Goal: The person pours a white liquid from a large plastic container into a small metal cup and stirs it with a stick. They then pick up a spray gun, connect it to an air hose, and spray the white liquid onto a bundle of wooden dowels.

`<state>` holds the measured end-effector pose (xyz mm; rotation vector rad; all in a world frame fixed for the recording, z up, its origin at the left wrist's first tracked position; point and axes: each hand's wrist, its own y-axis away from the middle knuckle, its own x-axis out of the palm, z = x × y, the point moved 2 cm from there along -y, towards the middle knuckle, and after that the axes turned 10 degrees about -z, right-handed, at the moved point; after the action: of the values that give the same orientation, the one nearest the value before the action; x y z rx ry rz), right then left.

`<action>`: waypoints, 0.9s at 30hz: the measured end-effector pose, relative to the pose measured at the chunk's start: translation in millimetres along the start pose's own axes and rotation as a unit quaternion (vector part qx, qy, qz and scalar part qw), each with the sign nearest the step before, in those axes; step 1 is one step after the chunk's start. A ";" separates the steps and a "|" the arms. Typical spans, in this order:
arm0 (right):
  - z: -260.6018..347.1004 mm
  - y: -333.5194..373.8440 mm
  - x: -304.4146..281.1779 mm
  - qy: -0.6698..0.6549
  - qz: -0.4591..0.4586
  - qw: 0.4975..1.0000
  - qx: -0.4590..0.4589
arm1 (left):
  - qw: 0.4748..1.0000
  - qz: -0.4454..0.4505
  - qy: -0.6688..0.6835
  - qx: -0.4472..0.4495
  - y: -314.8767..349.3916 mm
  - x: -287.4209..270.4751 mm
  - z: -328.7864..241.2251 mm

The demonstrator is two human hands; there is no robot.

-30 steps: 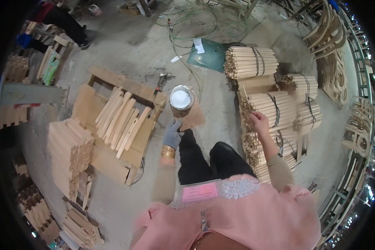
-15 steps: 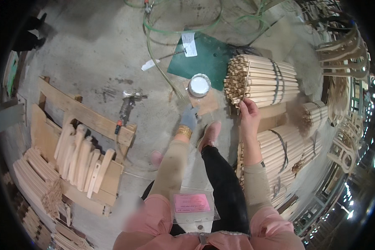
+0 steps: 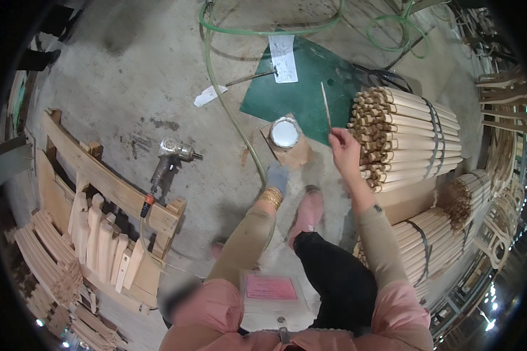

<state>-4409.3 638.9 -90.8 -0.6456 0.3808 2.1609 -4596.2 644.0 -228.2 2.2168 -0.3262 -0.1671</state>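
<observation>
My right hand (image 3: 345, 153), bare, pinches one end of a thin wooden stick (image 3: 325, 105), which points up and away over the green sheet (image 3: 310, 70). My left hand (image 3: 277, 178) wears a grey-blue glove and is low beside the cardboard piece (image 3: 298, 154); its fingers look closed. From its fingertips a thin dark strip (image 3: 269, 145) runs along the cardboard's left side, too fine to name. On the cardboard stands an uncovered round can (image 3: 285, 133) of white, paint-like stuff, just beyond the left hand.
Bundled wooden rods (image 3: 413, 134) lie right of my right hand, more bundles (image 3: 418, 245) nearer. At left, a pneumatic tool (image 3: 168, 158) rests by a wooden pallet (image 3: 99, 153) holding shaped wood pieces (image 3: 105, 240). A green hose (image 3: 231, 108) crosses the floor.
My right hand has moved away from the rod bundle's end with the thin stick, now over the floor and green sheet. The left hand stays low near the can; the view has shifted.
</observation>
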 end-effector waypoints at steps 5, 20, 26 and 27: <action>-26.1 -46.2 28.6 0.100 0.016 0.994 -0.041 | 0.967 0.200 -0.154 -0.038 31.7 -17.2 -19.2; 16.6 -81.5 160.3 0.217 0.083 0.947 -0.223 | 0.706 -0.247 -0.649 0.139 115.2 -364.1 -123.2; 60.5 -42.3 242.5 0.154 0.202 0.922 -0.293 | 0.694 -0.338 -0.603 0.203 105.7 -335.7 -109.3; 66.4 -40.6 249.8 0.171 0.196 0.907 -0.331 | 0.699 -0.349 -0.586 0.216 100.6 -330.6 -109.9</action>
<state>-4529.3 853.6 -179.9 -1.4434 -0.0762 2.5705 -4904.5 763.3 -79.3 2.2523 -0.1527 -2.1547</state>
